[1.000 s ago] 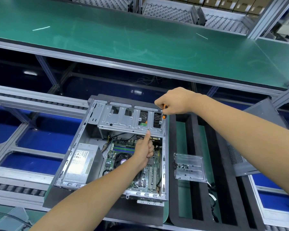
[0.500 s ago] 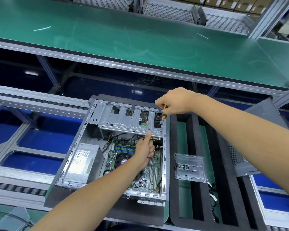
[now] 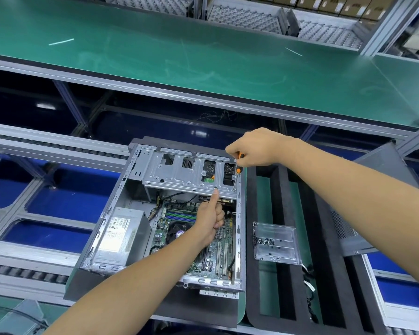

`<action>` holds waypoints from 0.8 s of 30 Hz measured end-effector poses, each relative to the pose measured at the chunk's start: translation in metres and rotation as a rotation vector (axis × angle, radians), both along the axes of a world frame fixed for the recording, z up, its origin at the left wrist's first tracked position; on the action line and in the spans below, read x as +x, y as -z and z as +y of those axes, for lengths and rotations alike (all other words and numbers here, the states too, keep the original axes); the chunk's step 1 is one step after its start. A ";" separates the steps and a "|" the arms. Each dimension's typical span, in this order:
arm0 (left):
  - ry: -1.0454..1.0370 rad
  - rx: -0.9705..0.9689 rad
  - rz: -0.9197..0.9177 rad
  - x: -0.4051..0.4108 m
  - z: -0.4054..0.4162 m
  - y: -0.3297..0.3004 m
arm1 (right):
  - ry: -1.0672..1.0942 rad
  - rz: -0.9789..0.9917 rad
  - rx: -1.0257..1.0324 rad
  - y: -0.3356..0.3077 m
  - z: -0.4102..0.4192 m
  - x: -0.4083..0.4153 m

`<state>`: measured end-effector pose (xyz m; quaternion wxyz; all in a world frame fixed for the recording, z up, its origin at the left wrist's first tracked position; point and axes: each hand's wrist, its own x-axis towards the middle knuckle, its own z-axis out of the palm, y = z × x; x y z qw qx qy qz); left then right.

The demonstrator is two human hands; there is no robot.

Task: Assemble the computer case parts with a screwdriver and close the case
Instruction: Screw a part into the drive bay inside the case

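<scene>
An open grey computer case [image 3: 238, 228] lies on its side with the motherboard [image 3: 218, 250] and power supply [image 3: 120, 234] showing. A metal drive cage [image 3: 179, 176] spans its far end. My right hand [image 3: 254, 147] grips an orange-and-black screwdriver [image 3: 238, 169], whose tip stands on a screw at the cage's near right corner. My left hand [image 3: 212, 217] is over the motherboard, fingers curled, with the thumb pressing up against the cage's front edge. The grey side panel [image 3: 363, 228] leans at the right.
A clear plastic tray [image 3: 275, 244] with several small screws sits on the black foam fixture [image 3: 324, 250] right of the case. A green workbench shelf [image 3: 203, 59] runs across above. Roller conveyor rails [image 3: 34, 146] and blue floor lie to the left.
Almost nothing has moved. My right hand keeps the screwdriver on the same corner screw and my left thumb stays against the drive cage.
</scene>
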<state>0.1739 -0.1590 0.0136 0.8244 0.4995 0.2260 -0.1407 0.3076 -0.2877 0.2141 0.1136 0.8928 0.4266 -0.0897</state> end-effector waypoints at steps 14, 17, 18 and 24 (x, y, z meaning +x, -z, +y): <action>0.007 -0.002 -0.006 0.000 0.001 0.002 | 0.014 0.009 -0.001 -0.003 -0.003 0.001; 0.011 0.004 -0.004 0.001 0.001 0.004 | 0.020 0.014 0.005 -0.003 -0.003 0.001; 0.012 0.006 -0.005 0.001 0.001 0.004 | 0.020 0.015 0.005 -0.003 -0.003 0.002; 0.019 0.012 -0.009 0.000 0.002 0.001 | 0.020 0.017 0.006 -0.001 -0.003 0.002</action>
